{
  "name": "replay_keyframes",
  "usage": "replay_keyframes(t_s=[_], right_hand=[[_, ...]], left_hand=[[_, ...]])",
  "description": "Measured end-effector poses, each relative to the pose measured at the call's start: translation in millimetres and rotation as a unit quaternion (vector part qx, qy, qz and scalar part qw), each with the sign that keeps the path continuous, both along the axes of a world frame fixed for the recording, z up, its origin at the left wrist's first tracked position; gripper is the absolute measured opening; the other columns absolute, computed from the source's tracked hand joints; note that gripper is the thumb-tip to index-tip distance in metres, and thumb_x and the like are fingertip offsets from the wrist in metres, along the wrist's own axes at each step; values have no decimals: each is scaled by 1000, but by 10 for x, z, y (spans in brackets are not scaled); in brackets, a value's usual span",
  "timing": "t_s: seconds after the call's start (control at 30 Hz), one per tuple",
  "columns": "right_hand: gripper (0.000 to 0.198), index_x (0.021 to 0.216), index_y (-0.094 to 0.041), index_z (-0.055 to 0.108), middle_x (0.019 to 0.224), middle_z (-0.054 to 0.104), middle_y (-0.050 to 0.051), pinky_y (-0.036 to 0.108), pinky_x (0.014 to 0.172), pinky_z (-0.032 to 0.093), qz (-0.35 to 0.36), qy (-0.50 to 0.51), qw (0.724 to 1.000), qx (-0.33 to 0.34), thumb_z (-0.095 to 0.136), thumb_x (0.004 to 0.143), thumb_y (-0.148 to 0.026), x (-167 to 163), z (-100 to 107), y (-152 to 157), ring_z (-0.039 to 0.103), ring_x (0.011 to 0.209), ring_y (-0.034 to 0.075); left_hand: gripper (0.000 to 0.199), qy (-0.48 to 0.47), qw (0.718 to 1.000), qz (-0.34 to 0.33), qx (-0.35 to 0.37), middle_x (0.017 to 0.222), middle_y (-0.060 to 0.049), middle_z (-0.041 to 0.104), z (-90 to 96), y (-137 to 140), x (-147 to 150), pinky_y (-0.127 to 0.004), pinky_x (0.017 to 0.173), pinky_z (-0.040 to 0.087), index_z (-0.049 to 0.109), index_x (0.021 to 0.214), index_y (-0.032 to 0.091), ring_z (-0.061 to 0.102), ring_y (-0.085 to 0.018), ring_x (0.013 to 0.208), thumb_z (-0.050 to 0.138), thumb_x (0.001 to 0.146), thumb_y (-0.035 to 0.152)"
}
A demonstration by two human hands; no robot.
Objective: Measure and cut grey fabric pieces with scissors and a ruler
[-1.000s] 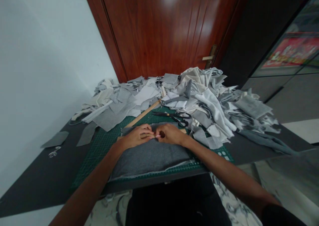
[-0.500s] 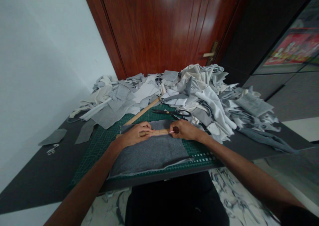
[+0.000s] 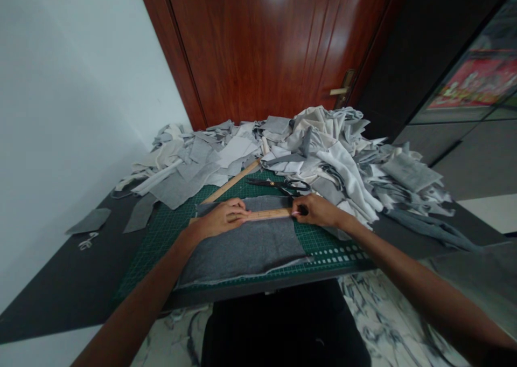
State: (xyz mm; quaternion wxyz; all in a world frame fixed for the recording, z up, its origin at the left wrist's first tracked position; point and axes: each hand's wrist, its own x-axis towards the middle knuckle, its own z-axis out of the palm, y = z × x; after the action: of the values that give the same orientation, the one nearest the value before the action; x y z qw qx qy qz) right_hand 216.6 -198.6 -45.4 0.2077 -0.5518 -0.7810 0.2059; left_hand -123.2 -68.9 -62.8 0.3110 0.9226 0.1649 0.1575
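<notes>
Before a red-brown door (image 3: 258, 60), the head view shows a dark table (image 3: 52, 281) with a green mat (image 3: 155, 232) beneath grey cloth (image 3: 246, 248) and scissors (image 3: 272, 184) beyond that cloth. On the cloth, the left hand (image 3: 222, 219) has its fingers pressing down a wooden ruler (image 3: 270, 214); whether they grip it cannot be told. The right hand (image 3: 317, 209), apparently pinching a small pale piece (image 3: 296, 213), has slid to the cloth's right edge, baring more ruler, so a pass along it seems nearly across.
</notes>
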Motion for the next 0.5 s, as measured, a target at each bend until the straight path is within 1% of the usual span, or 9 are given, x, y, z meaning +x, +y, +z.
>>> replay_keyframes(t_s=[0.13, 0.2, 0.27, 0.33, 0.4, 0.5], right_hand=[[1, 78, -17, 67, 69, 62, -2, 23, 60, 34, -11, 60, 998, -11, 66, 78, -17, -51, 4, -21, 52, 61, 12], [5, 77, -17, 64, 67, 57, -3, 22, 57, 33, -15, 103, 995, -10, 65, 81, -21, -141, 22, -28, 49, 60, 11], [10, 79, -18, 62, 68, 55, -3, 22, 57, 33, -2, 152, 988, -10, 66, 84, -26, -283, 40, -17, 48, 61, 11], [15, 80, -18, 62, 70, 54, -3, 22, 58, 35, 29, 209, 977, -23, 67, 86, -31, -462, 44, 19, 48, 63, 11], [22, 82, -18, 60, 72, 54, -3, 22, 59, 38, 59, 269, 960, -54, 67, 88, -38, -644, 23, 77, 49, 64, 11], [29, 82, -18, 59, 70, 54, -4, 22, 60, 39, 79, 315, 940, -101, 70, 87, -45, -848, -57, 180, 49, 63, 10]], left_hand=[[27, -6, 1000, 2, 4, 118, -9, 65, -10, 4, -4, -37, 103, 53, 77, 116, 22, 64, -19, 111, 64, 99, 38], [27, -9, 1000, 2, 7, 117, -9, 65, -1, -6, -4, -37, 103, 53, 77, 117, 22, 64, -20, 111, 64, 98, 38], [28, -11, 1000, 2, 13, 116, -9, 65, 18, -29, -1, -38, 103, 53, 77, 118, 22, 64, -20, 111, 64, 99, 37], [29, -8, 1000, 11, 25, 116, -9, 65, 36, -60, 6, -37, 102, 52, 77, 119, 23, 63, -21, 111, 61, 100, 36], [30, -2, 999, 26, 37, 115, -8, 65, 43, -89, 17, -37, 101, 52, 77, 121, 24, 63, -21, 111, 56, 102, 34], [32, -2, 998, 47, 47, 111, -7, 66, 23, -104, 37, -36, 99, 51, 77, 121, 25, 63, -20, 108, 50, 103, 28]])
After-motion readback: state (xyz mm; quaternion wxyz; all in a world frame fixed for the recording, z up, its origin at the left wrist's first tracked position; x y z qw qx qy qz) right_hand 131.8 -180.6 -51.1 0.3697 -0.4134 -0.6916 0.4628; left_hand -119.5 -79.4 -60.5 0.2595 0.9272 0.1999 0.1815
